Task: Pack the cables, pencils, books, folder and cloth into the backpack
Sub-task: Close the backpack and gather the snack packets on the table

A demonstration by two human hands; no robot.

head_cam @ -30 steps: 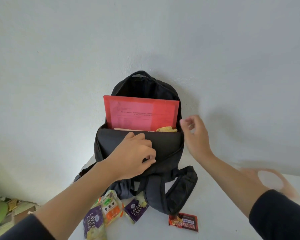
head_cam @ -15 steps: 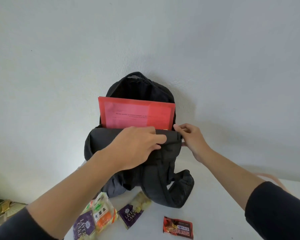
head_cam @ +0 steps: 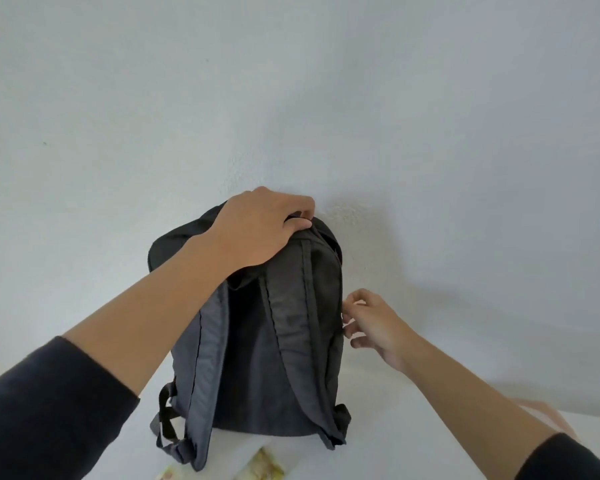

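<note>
Head view
Left hand: the left hand (head_cam: 257, 230) is resting on the top of the backpack (head_cam: 291, 341), its fingers (head_cam: 302, 204) curling over the far edge with the thumb pressing in on the near side, gripping the top.
Right hand: the right hand (head_cam: 374, 323) is reaching to the backpack's right side edge, its fingers (head_cam: 352, 299) loosely bent and slightly apart, the tips touching the fabric; I cannot tell if they are pinching anything.
Backpack: it is standing on the white worktop (head_cam: 413, 445) close to the wall (head_cam: 326, 98), its long axis running upright, top pointing up and its shoulder straps (head_cam: 205, 358) facing the camera.
Foreground: snack packets (head_cam: 264, 465) are lying on the worktop just before the backpack.
</note>
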